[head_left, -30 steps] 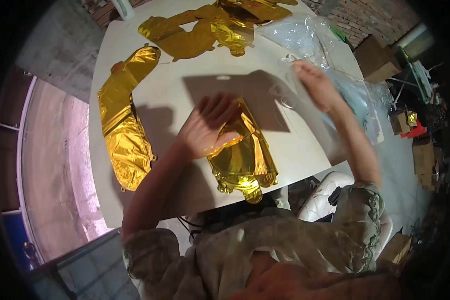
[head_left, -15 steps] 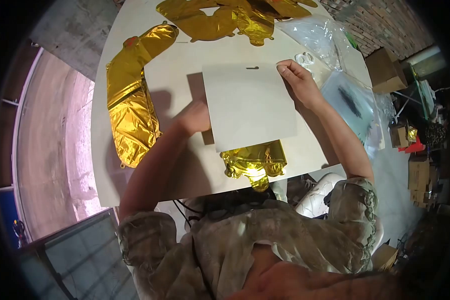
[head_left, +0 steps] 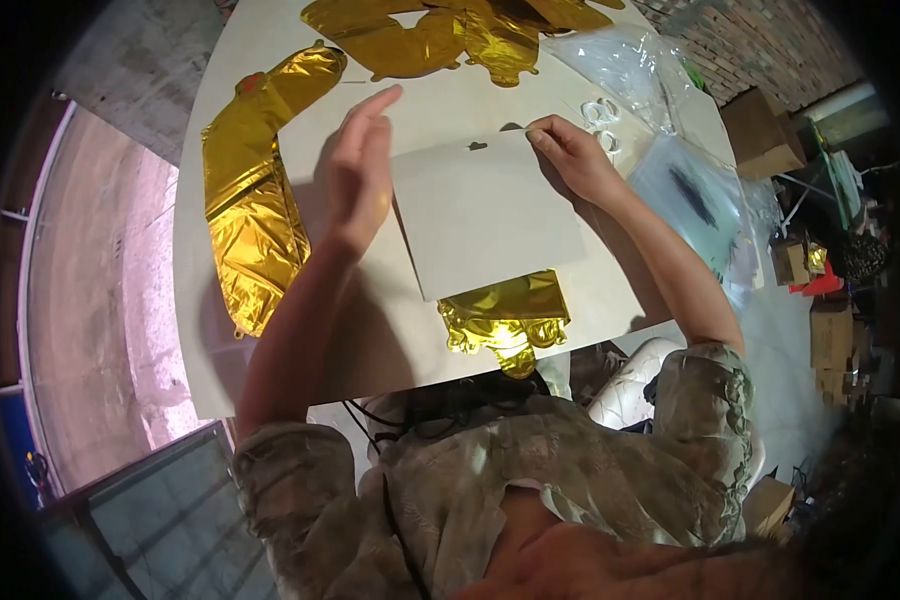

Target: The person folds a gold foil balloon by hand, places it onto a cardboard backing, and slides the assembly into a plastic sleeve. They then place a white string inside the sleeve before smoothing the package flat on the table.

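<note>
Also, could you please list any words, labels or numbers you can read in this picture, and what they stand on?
None can be read.
Flat white card sheet: blank side showing.
Clear plastic bag: dark mark, too blurred to read.
Brown cardboard boxes: no legible print.

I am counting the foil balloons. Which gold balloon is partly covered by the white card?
The gold balloon at the table's near edge: its upper part lies under the white card. The other gold balloons lie uncovered.

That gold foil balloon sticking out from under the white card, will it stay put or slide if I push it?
The gold foil balloon looks flat and crinkled, so probably light and floppy; it would likely buckle rather than move as one piece. Its shiny skin on the smooth table suggests easy sliding. The white card, pinched by the right hand, lies over it and may drag along.
</note>
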Motion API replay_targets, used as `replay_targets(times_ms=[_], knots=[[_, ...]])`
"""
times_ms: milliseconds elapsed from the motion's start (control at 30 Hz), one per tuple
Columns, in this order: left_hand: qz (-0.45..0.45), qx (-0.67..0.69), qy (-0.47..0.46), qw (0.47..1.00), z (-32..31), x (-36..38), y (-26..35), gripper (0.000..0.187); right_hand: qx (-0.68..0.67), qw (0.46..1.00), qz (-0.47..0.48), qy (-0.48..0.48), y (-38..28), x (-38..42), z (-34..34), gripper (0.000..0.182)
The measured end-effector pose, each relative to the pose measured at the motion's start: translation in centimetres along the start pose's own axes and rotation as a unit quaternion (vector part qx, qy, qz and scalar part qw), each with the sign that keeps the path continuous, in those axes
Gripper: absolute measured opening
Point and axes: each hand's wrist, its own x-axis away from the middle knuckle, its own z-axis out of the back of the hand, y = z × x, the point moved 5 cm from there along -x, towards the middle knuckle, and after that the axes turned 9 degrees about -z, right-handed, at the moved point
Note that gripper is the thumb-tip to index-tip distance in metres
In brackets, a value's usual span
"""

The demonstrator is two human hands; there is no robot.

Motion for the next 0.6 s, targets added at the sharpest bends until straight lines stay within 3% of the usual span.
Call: replay_targets(times_ms=[67,100,133,200,333,533,600], knots=[[-0.145,-0.188,-0.12,0.964,-2.0,0.8,2.9,0.031,0.0,1.0,-0.003,-0.004,-0.3,0.0,0.0,0.022],[-0.182,-0.234,-0.227,0.928,-3.2,1.4,3.3,0.031,-0.003,1.0,-0.005,-0.011,-0.4,0.0,-0.2,0.022],[-0.182,-0.232,-0.229,0.928,-3.6,2.0,3.6,0.031,-0.002,1.0,-0.008,-0.01,-0.5,0.0,-0.3,0.022],[-0.306,-0.369,-0.342,0.809,-6.2,4.5,5.0,0.034,-0.005,1.0,-0.015,-0.016,-0.6,-0.1,-0.5,0.021],[-0.276,-0.386,-0.396,0.787,-6.9,6.4,3.4,0.044,-0.012,1.0,-0.005,-0.011,-1.0,-0.1,-0.7,0.022],[-0.244,-0.389,-0.428,0.778,-7.0,6.7,2.0,0.044,0.022,1.0,0.02,0.002,-2.1,0.2,-0.7,0.023],[-0.243,-0.386,-0.429,0.78,-6.9,6.8,1.7,0.044,0.191,0.975,0.098,0.056,-3.7,0.9,-0.3,0.025]])
